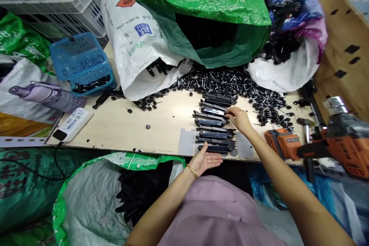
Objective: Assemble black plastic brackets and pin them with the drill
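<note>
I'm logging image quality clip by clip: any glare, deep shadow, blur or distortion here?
Head view: glare whitens part of a glossy black strip by the right hand; head view: deep shadow hides most detail inside the green sack; head view: the orange drill near the right edge looks stretched and soft, cause unclear.

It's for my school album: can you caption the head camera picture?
Right hand at a row of black parts, left hand open nearby, green sack behind.
</note>
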{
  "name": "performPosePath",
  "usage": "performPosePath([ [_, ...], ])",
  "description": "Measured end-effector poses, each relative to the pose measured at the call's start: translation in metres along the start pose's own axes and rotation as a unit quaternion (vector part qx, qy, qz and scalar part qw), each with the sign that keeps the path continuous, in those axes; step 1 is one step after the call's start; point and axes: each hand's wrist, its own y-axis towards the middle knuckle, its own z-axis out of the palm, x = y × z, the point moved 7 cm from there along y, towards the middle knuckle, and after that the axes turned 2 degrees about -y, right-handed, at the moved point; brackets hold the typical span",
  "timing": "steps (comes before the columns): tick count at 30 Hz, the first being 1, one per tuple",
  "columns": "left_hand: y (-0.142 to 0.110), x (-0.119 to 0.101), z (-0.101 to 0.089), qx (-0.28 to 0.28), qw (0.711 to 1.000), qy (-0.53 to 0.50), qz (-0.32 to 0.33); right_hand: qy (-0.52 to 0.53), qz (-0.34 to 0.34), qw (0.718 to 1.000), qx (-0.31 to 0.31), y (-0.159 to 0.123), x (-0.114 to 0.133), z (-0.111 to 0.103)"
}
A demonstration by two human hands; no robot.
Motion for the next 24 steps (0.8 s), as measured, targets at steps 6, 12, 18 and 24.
performPosePath([
  [6, 0.003, 0.0, 0.004, -0.057, 0.998, 0.004, -0.003, 0.026, -0.005, 0.999, 0.027, 0.006, -0.005, -0.007],
  [12, -0.014, -0.019, -0.01, -0.13, 0.981, 0.035, 0.137, -0.124, -0.036, 0.99, 0.059, 0.058, 0.011, -0.026],
  [18, -0.028, -0.052, -0.008, -0.1, 0.959, -0.058, 0.257, -0.138, -0.015, 0.974, 0.18, 0.089, 0.009, 0.003],
  [24, -0.029, -0.066, -0.015, -0.164, 0.944, -0.069, 0.278, -0.002, 0.014, 0.967, 0.253, 0.073, -0.009, 0.004],
])
